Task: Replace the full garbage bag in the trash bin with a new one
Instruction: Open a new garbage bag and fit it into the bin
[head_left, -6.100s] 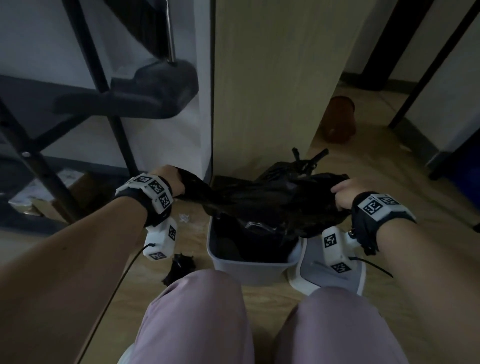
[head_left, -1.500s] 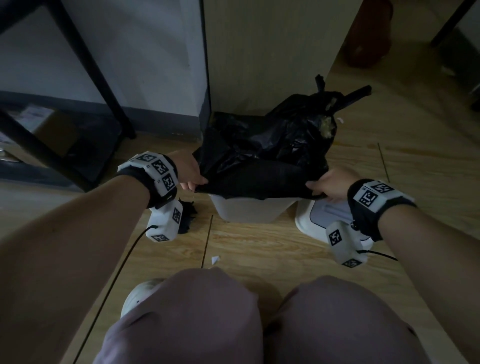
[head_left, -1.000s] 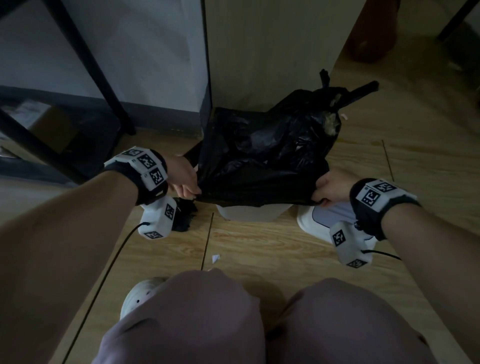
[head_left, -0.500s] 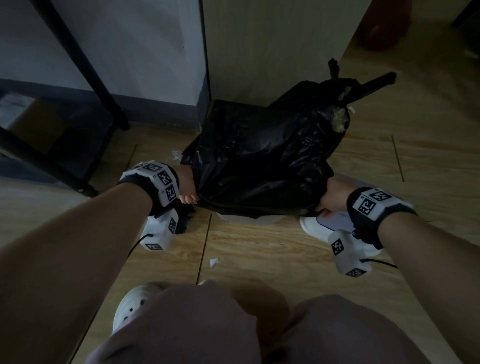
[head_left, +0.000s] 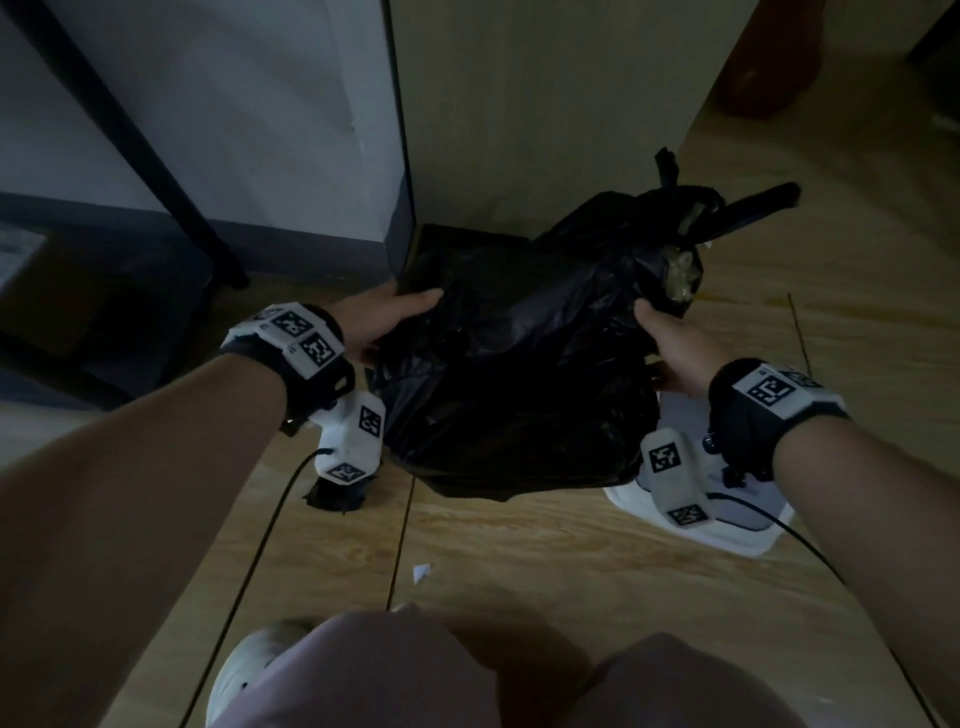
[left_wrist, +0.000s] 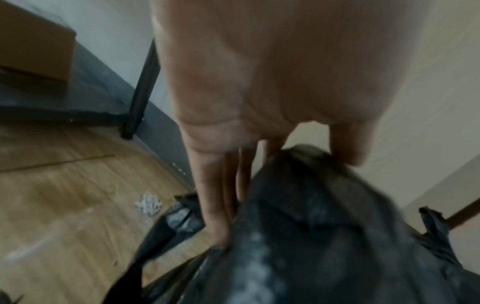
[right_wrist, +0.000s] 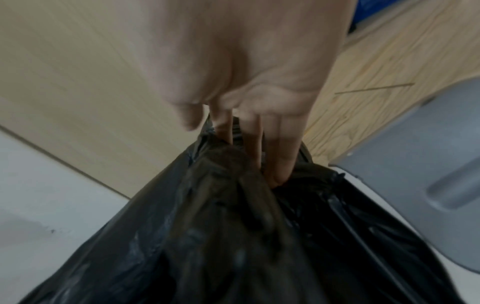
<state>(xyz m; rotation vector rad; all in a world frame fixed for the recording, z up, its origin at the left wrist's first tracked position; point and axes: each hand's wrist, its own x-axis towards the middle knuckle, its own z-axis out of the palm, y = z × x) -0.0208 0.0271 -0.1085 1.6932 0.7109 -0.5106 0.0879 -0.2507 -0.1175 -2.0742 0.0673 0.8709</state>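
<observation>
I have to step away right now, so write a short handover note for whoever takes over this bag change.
Left hand: grips the left side of the new black bag.
Right hand: grips the bag's right side.
The bag is draped over the trash bin, hiding it completely. The tied full bag sits on the floor behind, against the wooden panel. The bin lid lies on the floor to the right.
Done: full bag out, new bag over the bin.
Left: probably seat the liner, refit the lid, remove the full bag.
</observation>
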